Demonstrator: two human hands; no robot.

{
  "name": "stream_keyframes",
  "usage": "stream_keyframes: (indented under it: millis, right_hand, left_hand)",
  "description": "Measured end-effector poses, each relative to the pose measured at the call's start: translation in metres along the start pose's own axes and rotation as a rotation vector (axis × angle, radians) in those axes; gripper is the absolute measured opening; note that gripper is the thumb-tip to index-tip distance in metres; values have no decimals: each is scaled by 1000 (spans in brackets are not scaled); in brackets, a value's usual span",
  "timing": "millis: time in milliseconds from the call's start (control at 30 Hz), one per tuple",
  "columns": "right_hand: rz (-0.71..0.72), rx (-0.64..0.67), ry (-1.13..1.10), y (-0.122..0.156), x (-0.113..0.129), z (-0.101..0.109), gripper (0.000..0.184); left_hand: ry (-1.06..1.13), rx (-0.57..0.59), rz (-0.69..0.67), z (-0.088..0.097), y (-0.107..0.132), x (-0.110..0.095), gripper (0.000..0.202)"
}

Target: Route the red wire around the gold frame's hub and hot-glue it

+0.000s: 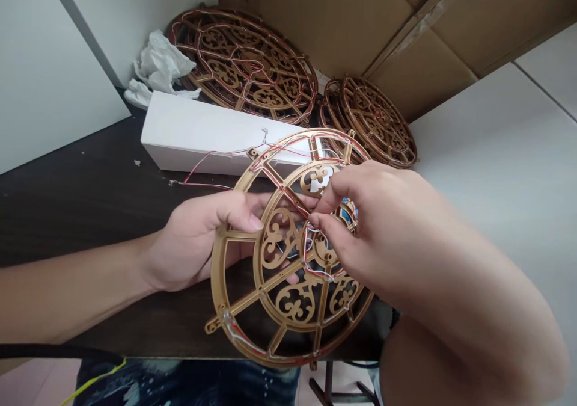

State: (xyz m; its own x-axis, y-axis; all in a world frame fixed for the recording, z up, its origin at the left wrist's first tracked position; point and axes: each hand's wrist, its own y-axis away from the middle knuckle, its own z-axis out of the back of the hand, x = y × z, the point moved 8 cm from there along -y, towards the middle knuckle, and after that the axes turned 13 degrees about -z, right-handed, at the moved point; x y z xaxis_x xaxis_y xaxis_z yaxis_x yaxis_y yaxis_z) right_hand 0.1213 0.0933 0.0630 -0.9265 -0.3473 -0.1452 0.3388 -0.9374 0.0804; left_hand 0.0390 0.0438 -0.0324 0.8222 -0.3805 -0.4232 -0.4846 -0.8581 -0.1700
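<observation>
My left hand (198,240) holds a round gold lattice frame (217,273) by its left side, with the thumb on top and the fingers behind. Thin red and white wires (288,177) run along the frame's spokes and rim. My right hand (374,231) is over the frame's centre, its fingertips pinching a wire loop (311,255) near the hub. A small blue patterned item (348,212) shows between my right fingers, and I cannot tell what it is. My right hand hides part of the frame.
Two more wired gold frames (243,63) (369,120) lie at the back, beside a long white box (202,132) and crumpled white tissue (157,66). Everything rests on a dark table (90,207), with cardboard (315,15) behind and a white panel (496,153) right.
</observation>
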Motion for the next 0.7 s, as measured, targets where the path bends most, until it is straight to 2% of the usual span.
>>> stream_keyframes:
  millis: [100, 333, 567, 700]
  right_hand:
    - [11, -34, 1, 1, 2, 1, 23]
    - [53, -96, -41, 2, 1, 1, 14]
    - [23, -75, -99, 12, -5, 9, 25]
    - [131, -119, -169, 19, 0, 16, 8]
  left_hand:
    - [17, -15, -4, 1, 1, -1, 54]
    - [57, 14, -1, 2, -1, -3, 50]
    - [38, 61, -12, -5, -3, -8, 45]
    - [51, 46, -26, -6, -3, -10, 43]
